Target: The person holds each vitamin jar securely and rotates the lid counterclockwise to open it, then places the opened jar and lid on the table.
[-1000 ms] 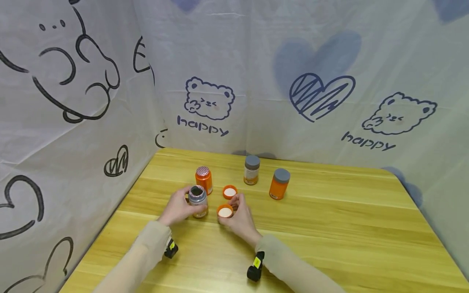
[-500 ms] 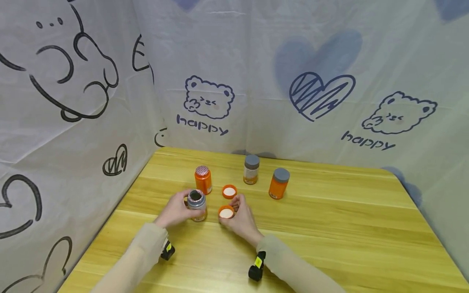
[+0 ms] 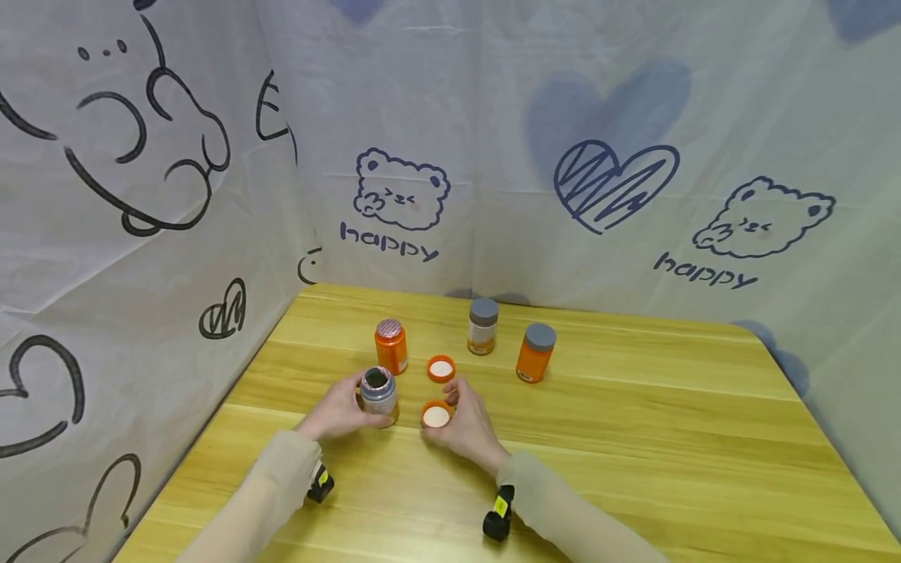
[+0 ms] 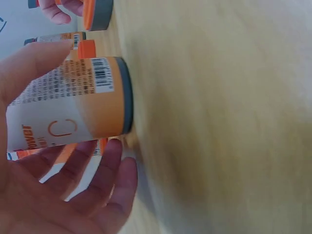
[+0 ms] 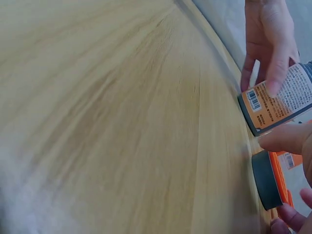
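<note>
My left hand (image 3: pixel 338 413) holds an uncapped grey-and-orange pill bottle (image 3: pixel 380 397), its dark mouth facing up. The thumb lies along the label and the fingers curl behind it in the left wrist view, with the bottle's dark base (image 4: pixel 126 95) close to the table. On the right, my right hand (image 3: pixel 470 426) holds a round lid (image 3: pixel 436 416) with its pale lining up; thumb and fingers curve round its orange rim. From the side, the lid (image 5: pixel 268 180) shows a dark grey outside. A second lid (image 3: pixel 441 369), orange with a pale lining, lies just behind it.
Behind the left hand stands an orange bottle (image 3: pixel 390 346) topped with a foil seal. Two grey-capped bottles, a clear-and-orange one (image 3: pixel 482 327) and an orange one (image 3: pixel 536 353), stand further right on the wooden table (image 3: pixel 669 438). White drawn-on cloth (image 3: pixel 493 117) hangs behind and to the left.
The right hand and its lid have shifted slightly toward the person. The left hand's bottle has come slightly nearer too. Bottles behind have stayed put.
</note>
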Motion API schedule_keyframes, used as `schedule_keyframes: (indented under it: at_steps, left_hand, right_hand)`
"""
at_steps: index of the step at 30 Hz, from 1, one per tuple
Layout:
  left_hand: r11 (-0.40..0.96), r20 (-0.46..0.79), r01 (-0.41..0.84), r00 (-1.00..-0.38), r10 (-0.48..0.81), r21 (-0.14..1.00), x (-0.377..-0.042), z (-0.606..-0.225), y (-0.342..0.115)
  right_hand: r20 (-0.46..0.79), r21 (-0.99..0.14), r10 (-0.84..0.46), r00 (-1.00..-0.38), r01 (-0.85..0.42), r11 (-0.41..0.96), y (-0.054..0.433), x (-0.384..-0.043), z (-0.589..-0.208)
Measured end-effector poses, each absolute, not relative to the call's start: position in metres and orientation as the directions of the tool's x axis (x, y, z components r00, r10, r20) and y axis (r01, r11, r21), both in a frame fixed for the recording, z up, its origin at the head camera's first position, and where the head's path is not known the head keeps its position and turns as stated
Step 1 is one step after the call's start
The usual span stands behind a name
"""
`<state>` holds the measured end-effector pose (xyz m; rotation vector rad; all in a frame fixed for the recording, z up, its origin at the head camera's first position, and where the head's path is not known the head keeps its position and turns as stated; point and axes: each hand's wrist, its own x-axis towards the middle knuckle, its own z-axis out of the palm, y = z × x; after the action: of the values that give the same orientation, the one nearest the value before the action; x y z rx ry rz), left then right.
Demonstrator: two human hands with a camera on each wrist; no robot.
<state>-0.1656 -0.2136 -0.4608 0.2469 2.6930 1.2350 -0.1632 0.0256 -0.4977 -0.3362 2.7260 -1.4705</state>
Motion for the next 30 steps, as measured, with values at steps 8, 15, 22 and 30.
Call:
schedule_keyframes:
  at_steps: [8, 15, 22, 30]
  left_hand:
    - [0.679, -0.151, 0.0, -0.975, 0.163, 0.734, -0.164, -0.464, -0.211]
    - [0.703, -0.153, -0.006, -0.977, 0.147, 0.711, -0.163, -0.465, -0.21]
    - [0.708, -0.145, 0.009, -0.977, 0.157, 0.706, -0.162, -0.463, -0.213]
    - [0.708, -0.142, 0.01, -0.977, 0.156, 0.706, -0.163, -0.465, -0.22]
  right_hand:
    - [0.088, -0.773, -0.215, -0.973, -0.203, 0.601, 0.028, -0.165, -0.499]
    - [0.07, -0.767, -0.211, -0.975, -0.188, 0.614, 0.029, -0.164, -0.497]
    - [0.057, -0.764, -0.2, -0.978, -0.172, 0.622, 0.027, -0.164, -0.495]
    - [0.058, -0.762, -0.205, -0.977, -0.176, 0.623, 0.027, -0.164, -0.493]
